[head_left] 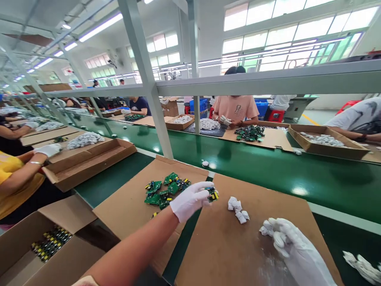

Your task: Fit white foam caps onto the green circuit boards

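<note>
An intermediate stage, judging by the stock. The left hand (193, 199) had its fingers closed on a circuit board (213, 195) above the far left edge of the right cardboard sheet (220, 242). The right hand (293, 242) was over the sheet's right part, fingers curled; whether they held anything could not be told. Few white bundles (235, 204) lay on the sheet; left of it, a loose green board pile (172, 189) apparently remained.

Factory assembly hall: belt (238, 170) beyond the left hand (190, 200), boards (152, 199) beside that hand, people (235, 109) across the belt, tube lights (101, 27) overhead.
</note>
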{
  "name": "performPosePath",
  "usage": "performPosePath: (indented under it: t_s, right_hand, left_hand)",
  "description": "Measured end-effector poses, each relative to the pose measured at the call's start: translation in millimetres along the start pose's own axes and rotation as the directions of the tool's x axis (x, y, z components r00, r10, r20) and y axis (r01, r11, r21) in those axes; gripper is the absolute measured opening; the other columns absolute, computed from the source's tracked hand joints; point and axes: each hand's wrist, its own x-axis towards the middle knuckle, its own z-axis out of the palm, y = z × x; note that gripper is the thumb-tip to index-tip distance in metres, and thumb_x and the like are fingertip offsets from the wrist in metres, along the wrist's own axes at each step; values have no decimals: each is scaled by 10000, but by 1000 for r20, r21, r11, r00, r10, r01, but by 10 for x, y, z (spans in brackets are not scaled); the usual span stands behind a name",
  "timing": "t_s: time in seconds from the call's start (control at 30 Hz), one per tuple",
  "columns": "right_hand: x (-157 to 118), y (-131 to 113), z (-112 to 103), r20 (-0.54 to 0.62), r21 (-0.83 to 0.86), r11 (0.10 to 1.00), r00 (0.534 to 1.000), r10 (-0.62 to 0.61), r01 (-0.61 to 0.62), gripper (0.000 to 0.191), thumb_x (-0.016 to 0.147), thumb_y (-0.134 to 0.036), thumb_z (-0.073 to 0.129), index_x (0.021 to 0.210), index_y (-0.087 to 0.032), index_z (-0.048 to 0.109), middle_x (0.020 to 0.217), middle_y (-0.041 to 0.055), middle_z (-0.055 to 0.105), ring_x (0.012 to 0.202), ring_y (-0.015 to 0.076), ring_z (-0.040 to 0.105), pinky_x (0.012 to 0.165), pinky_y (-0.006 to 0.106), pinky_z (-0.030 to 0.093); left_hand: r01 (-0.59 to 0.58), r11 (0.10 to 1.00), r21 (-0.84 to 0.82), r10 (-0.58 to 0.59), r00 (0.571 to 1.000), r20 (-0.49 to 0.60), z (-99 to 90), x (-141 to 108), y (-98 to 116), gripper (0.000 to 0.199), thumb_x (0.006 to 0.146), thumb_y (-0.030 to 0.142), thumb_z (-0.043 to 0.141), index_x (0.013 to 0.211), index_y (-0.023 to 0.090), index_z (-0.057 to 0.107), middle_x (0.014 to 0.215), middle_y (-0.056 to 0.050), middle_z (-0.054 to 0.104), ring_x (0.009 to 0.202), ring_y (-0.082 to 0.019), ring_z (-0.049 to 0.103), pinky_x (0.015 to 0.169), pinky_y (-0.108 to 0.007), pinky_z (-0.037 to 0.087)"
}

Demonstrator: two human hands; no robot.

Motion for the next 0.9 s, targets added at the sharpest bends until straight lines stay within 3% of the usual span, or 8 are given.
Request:
performPosePath:
  t_s: [0.1, 0.2, 0.27, 0.37, 0.5, 0.63, 0.77, 0.9]
  right_hand:
    - [-23, -55, 65, -24, 158, 980, 992, 123, -117, 267, 719, -377, 645, 937, -227, 607, 675, -1, 589, 444, 105, 477, 301, 206, 278]
    - [-11, -82, 71, 4, 268, 948, 984, 176, -170, 236, 750, -421, 604, 825, -198, 594, 517, -77, 444, 289, 11, 201, 277, 175, 156]
    - [-5, -88, 59, 50, 338, 919, 979, 196, -202, 310, 773, -492, 547, 736, -185, 570, 474, -92, 366, 284, 5, 170, 284, 167, 135]
    - [-19, -93, 61, 99, 353, 914, 980, 174, -199, 310, 745, -469, 601, 907, -206, 569, 615, -57, 509, 345, 18, 317, 319, 159, 217]
    - [-54, -87, 100, 134, 165, 972, 980, 144, -166, 388, 777, -406, 596, 1102, -216, 505, 848, 16, 629, 337, 18, 371, 325, 178, 265]
    - [-83, -76, 108, 139, -2, 997, 987, 78, -78, 338, 875, -443, 419, 900, -158, 599, 670, 10, 631, 281, 16, 357, 321, 191, 284]
    - [-99, -66, 95, 96, -25, 1000, 995, 12, -10, 363, 871, -464, 418, 747, -176, 600, 379, -73, 411, 282, 28, 293, 317, 165, 272]
    - [-74, -67, 84, -4, -36, 999, 1000, -24, 23, 272, 835, -438, 501, 847, -189, 611, 532, -39, 559, 368, 50, 435, 345, 168, 339]
  left_hand:
    - [232, 799, -555, -120, 965, 232, 568, 68, -102, 316, 758, 334, 583, 1035, 183, 563, 1086, -103, 565, 846, -163, 588, 594, -207, 404]
    - [414, 628, -658, -252, 909, 332, 921, 143, -184, 230, 759, 307, 599, 975, 235, 565, 1050, -53, 566, 725, -94, 558, 473, -159, 305]
    - [479, 576, -662, -351, 877, 328, 1024, 193, -266, 207, 745, 294, 618, 938, 267, 549, 977, -12, 575, 613, -56, 510, 436, -152, 246]
    - [511, 594, -621, -436, 854, 286, 1037, 240, -416, 225, 728, 346, 620, 907, 235, 540, 854, -6, 565, 549, -60, 481, 425, -159, 235]
    - [519, 645, -561, -448, 851, 272, 967, 252, -488, 287, 722, 413, 600, 910, 209, 524, 802, -4, 534, 536, -69, 495, 402, -153, 219]
    - [520, 670, -530, -414, 854, 314, 948, 234, -404, 277, 718, 405, 600, 900, 224, 493, 876, -2, 537, 525, -66, 507, 385, -154, 222]
    - [432, 748, -504, -296, 897, 329, 947, 187, -404, 351, 683, 232, 626, 1001, 189, 484, 1076, -84, 540, 672, -120, 585, 487, -189, 369]
    - [410, 787, -460, -232, 889, 395, 985, 134, -553, 377, 681, 184, 626, 1028, 188, 479, 1149, -115, 528, 710, -125, 605, 520, -195, 406]
